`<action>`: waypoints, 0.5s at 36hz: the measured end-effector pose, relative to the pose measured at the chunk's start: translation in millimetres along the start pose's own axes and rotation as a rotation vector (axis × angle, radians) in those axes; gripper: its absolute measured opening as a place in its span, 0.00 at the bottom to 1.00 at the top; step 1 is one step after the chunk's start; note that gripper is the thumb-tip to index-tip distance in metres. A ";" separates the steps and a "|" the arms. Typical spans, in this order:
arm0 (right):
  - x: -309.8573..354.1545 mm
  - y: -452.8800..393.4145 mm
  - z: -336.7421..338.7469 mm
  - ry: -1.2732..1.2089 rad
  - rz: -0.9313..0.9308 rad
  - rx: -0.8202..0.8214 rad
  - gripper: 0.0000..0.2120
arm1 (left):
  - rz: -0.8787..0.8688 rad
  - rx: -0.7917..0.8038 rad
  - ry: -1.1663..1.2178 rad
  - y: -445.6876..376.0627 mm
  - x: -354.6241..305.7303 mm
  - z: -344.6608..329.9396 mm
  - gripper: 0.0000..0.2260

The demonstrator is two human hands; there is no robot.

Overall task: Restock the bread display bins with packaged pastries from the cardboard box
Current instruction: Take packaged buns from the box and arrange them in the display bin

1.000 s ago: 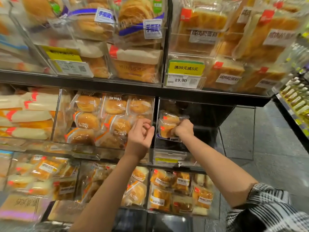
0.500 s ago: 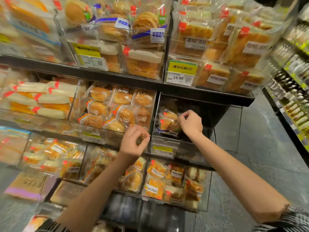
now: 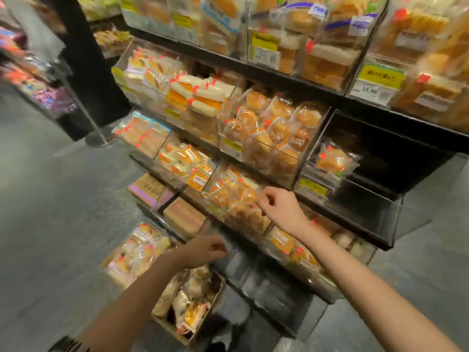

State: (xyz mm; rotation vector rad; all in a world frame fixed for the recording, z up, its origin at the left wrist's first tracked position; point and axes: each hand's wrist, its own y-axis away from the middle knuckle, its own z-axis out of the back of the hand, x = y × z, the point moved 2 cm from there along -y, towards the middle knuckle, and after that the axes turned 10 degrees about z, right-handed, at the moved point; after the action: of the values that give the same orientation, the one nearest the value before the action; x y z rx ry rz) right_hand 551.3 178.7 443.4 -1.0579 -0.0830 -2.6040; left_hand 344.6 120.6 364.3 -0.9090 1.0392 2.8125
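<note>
The cardboard box (image 3: 189, 304) sits on the floor (image 3: 50, 199) at the foot of the display, its long axis running from near the person's feet up and away toward the shelving, open top facing up. Wrapped pastries (image 3: 187, 298) lie heaped in it at all angles, so no single direction holds for them. Just to its left a second pile of packaged buns (image 3: 134, 255) rests on the floor.

The left hand (image 3: 203, 248) hangs above the far end of the box, fingers loosely curled; blur hides whether they hold anything. The right hand (image 3: 280, 209) is higher, in front of the lower bin of round buns (image 3: 236, 199), fingers bent inward and, as far as can be seen, holding nothing.

The nearly bare clear bin (image 3: 355, 199) on the middle tier holds one packet of pastries (image 3: 335, 160), lying tilted against the front left corner, long side roughly level. Beside it on the left a full bin of round buns (image 3: 274, 130) is stacked to its rim. A yellow price label (image 3: 313, 188) is fixed to the bare bin's front lip. Between the box and that bin stand the lower tier's clear fronts and the right forearm (image 3: 355, 280). Two flat cartons (image 3: 165, 199) lie under the lowest shelf.
</note>
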 end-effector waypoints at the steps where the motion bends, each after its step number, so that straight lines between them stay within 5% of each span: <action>1: 8.4 2.6 -13.3 -0.011 0.026 0.032 0.12 | 0.037 0.009 0.025 14.0 10.5 -1.9 0.08; 5: 43.6 8.6 -67.1 -0.012 0.084 0.192 0.10 | 0.128 -0.074 0.071 51.6 64.4 -6.2 0.03; 18: 108.3 2.1 -250.9 0.062 0.023 0.525 0.05 | 0.407 -0.283 0.427 114.7 248.8 3.2 0.09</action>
State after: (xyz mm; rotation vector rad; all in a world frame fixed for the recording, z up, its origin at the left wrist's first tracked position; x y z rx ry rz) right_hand 311.6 102.8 336.4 -0.7773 -0.6904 -2.3866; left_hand 113.1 -13.0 304.0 -1.5419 0.9638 3.2456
